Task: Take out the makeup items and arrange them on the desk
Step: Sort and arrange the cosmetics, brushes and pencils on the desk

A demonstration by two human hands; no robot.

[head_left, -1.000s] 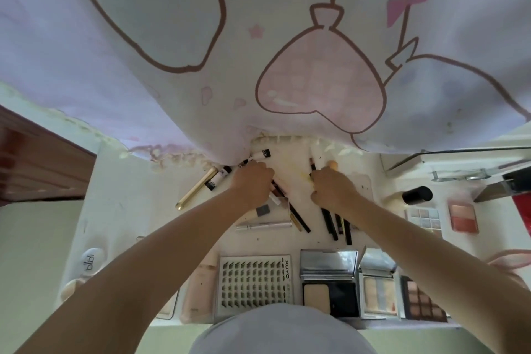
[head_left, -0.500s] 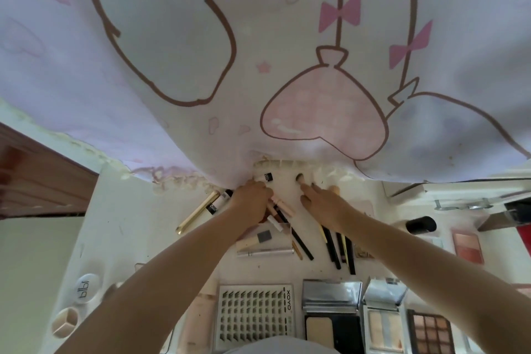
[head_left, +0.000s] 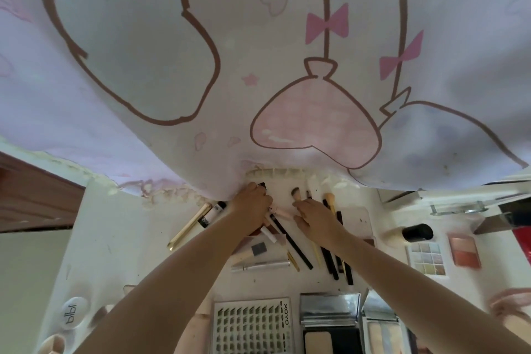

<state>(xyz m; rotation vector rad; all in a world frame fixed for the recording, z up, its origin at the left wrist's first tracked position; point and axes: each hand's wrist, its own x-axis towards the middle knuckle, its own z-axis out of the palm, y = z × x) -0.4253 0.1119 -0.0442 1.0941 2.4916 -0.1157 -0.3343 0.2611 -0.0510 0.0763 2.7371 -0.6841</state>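
Reaching to 12 o'clock on the desk [head_left: 94, 238], your left hand [head_left: 251, 205] curls around a pale pink tube [head_left: 280, 212]; whether it truly grips is unclear. Your right hand [head_left: 316, 217] rests with loose fingers on brush handles [head_left: 330, 256] fanned toward 5 o'clock. Curtain [head_left: 258, 66] hangs just beyond. Lash tray [head_left: 251, 325] sits at 6 o'clock.

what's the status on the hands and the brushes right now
Left hand curled on a pink brush. Right hand resting on the row of brushes, grip unclear. Curtain hangs over the desk's far edge.
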